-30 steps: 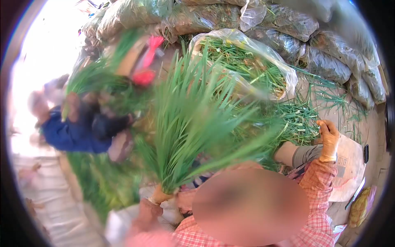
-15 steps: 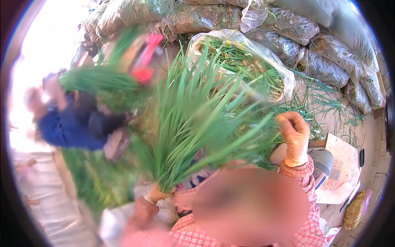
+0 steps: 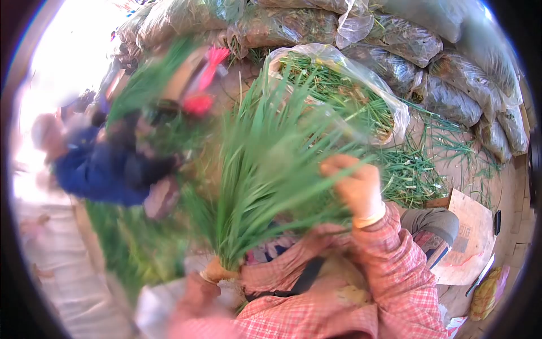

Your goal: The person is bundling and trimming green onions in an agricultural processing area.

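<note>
My left hand [image 3: 221,271], low in the view, is closed around the base of a bunch of green chives [image 3: 243,192]. The long flat leaves stand up and fan out to the upper right. Among the leaf tips on the right is my right hand [image 3: 357,183], its fingers bent and drawn together. Blur hides what is between those fingers. Both arms wear pink checked sleeves.
At left, a blurred person in blue [image 3: 101,169] is beside another bunch of greens [image 3: 141,85]. An open plastic bag [image 3: 400,116] of green scraps lies ahead, before stacked filled bags [image 3: 288,28]. Loose trimmings [image 3: 412,178] and a cardboard piece [image 3: 464,240] are at right.
My right hand has moved left and slightly down, from beside the bunch to among its leaf tips. My left hand keeps its hold. The other person's greens have swung more upright.
</note>
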The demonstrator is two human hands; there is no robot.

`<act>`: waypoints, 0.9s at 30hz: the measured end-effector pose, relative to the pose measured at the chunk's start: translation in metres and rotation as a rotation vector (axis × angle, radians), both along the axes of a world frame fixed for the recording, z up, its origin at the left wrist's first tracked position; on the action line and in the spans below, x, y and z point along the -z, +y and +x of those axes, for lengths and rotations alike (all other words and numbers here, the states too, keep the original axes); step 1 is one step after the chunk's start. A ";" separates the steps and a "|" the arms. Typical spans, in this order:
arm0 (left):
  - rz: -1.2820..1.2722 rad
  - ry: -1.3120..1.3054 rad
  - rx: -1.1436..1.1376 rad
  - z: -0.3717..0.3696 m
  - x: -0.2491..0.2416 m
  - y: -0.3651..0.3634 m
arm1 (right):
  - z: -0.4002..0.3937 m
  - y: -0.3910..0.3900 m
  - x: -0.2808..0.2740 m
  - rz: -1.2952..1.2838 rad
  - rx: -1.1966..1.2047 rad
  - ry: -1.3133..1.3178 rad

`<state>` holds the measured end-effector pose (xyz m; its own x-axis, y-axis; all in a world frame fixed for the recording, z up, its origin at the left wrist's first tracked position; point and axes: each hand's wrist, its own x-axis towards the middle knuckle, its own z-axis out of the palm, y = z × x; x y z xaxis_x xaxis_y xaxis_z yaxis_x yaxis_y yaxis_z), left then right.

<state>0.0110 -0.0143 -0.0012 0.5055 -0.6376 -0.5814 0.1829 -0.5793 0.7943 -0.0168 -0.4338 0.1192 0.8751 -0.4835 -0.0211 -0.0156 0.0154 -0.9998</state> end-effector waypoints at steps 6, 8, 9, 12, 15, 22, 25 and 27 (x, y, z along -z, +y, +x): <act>-0.150 0.394 -0.254 -0.014 0.018 0.011 | -0.015 -0.022 0.016 -0.938 0.167 -0.146; -0.103 0.469 -0.274 -0.011 0.019 0.011 | -0.019 -0.025 0.016 -1.133 0.146 -0.104; -0.095 0.420 -0.227 -0.011 0.023 0.014 | -0.019 -0.025 0.016 -1.178 0.203 -0.193; -0.117 0.370 -0.184 -0.014 0.032 0.016 | -0.029 -0.018 0.016 -0.767 0.227 -0.261; -0.215 0.398 -0.258 -0.018 0.028 0.009 | -0.049 -0.009 0.009 -0.117 0.172 -0.223; -0.252 0.379 -0.348 -0.021 -0.017 -0.022 | -0.059 0.023 -0.005 0.923 -0.040 -0.312; -0.141 0.186 -0.162 -0.011 -0.020 -0.019 | -0.078 0.021 0.005 0.895 -0.313 -0.242; -0.069 0.057 -0.101 -0.009 -0.023 -0.016 | -0.089 0.016 0.010 0.538 -0.313 0.058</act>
<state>0.0021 -0.0307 0.0219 0.5362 -0.6247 -0.5677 0.2838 -0.5001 0.8182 -0.1062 -0.4176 0.1095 0.9636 -0.1128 -0.2423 -0.1552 0.5020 -0.8508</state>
